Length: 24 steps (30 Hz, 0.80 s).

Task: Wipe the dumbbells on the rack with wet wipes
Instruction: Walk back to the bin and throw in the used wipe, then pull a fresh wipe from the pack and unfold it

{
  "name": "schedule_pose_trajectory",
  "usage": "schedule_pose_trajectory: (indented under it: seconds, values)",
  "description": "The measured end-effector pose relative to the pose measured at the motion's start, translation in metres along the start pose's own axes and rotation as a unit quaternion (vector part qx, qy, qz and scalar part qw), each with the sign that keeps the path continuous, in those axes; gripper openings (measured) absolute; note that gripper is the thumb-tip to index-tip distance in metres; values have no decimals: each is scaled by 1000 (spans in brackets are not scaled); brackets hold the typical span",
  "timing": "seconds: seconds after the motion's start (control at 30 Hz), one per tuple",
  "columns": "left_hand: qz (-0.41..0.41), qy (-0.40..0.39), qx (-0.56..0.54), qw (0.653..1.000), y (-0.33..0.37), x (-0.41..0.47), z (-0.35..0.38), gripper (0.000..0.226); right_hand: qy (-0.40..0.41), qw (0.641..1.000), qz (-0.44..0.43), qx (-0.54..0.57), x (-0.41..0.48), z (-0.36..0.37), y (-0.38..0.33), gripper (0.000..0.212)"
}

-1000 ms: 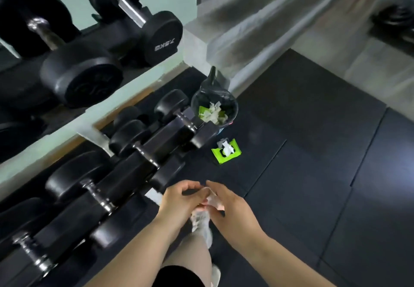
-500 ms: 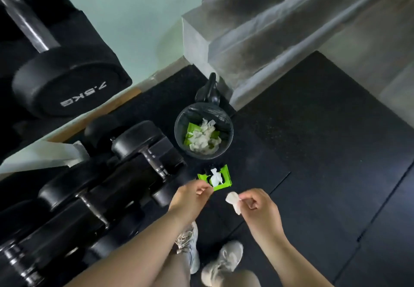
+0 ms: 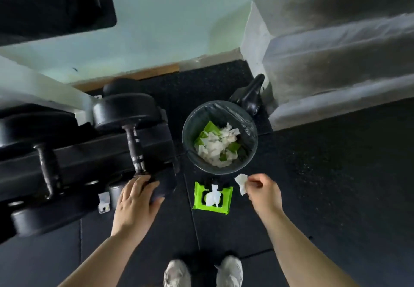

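Observation:
My right hand [image 3: 263,191] pinches a crumpled white used wipe [image 3: 242,182] just in front of the rim of a black bin [image 3: 195,118] holding several used wipes and green wrappers. A green wet-wipe pack [image 3: 198,197] lies on the floor below the bin, a fresh wipe sticking out of its opening. My left hand [image 3: 136,199] rests on the near head of the rightmost black dumbbell [image 3: 125,109] on the low rack [image 3: 89,159]. Its metal handle points away from me. Another dumbbell [image 3: 47,168] lies to its left.
Grey concrete steps [image 3: 336,51] rise at the right. A black object [image 3: 248,96] leans behind the bin. An upper rack tier with a large dumbbell [image 3: 51,2] hangs over the top left. My two shoes [image 3: 201,271] stand on the black rubber floor mat.
I have stepped closer to the bin. My hands separated: the right carried the used wipe up to the bin's rim, the left moved onto the end dumbbell's head.

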<state>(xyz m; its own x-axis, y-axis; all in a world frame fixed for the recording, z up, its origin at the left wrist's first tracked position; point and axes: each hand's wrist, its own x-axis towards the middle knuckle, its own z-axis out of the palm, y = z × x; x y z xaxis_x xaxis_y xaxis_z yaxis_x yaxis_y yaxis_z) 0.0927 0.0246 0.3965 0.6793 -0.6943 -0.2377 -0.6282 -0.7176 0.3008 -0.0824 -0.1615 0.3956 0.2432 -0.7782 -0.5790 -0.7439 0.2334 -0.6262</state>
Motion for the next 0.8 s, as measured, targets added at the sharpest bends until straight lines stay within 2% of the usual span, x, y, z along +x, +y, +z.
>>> schedule_pose_trajectory:
  seconds: [0.07,0.17,0.23,0.33,0.43,0.47,0.53,0.6,0.67,0.73,0.8]
  values:
    - [19,64,3,998,-6,3,23,45,16,999,-32,17,37,19,10,23]
    - [47,198,11,979,-17,10,51,39,24,996,-75,34,89,56,22,10]
    - [81,262,4,962,-23,11,63,34,4,995,-94,30,114,77,30,23]
    - [197,301,-70,930,-9,3,79,18,-1,995,-100,-14,129,92,52,26]
    - [322,186,-146,916,14,5,128,16,-23,984,-179,-5,130,101,91,10]
    - [338,140,-147,919,17,12,151,18,-63,976,-208,-20,130,105,106,6]
    - [345,42,-120,930,15,31,200,24,-158,953,-222,-131,134,116,140,12]
    - [340,-66,-63,936,8,50,243,26,-209,935,-211,-197,146,130,173,9]
    - [312,-149,32,938,-3,64,281,28,-204,941,-187,-194,165,143,201,7]
    - [242,-244,124,931,-21,71,310,32,-188,947,-154,-210,171,160,220,13]
    - [208,-283,146,925,-37,72,321,37,-179,954,-124,-207,170,174,225,23]
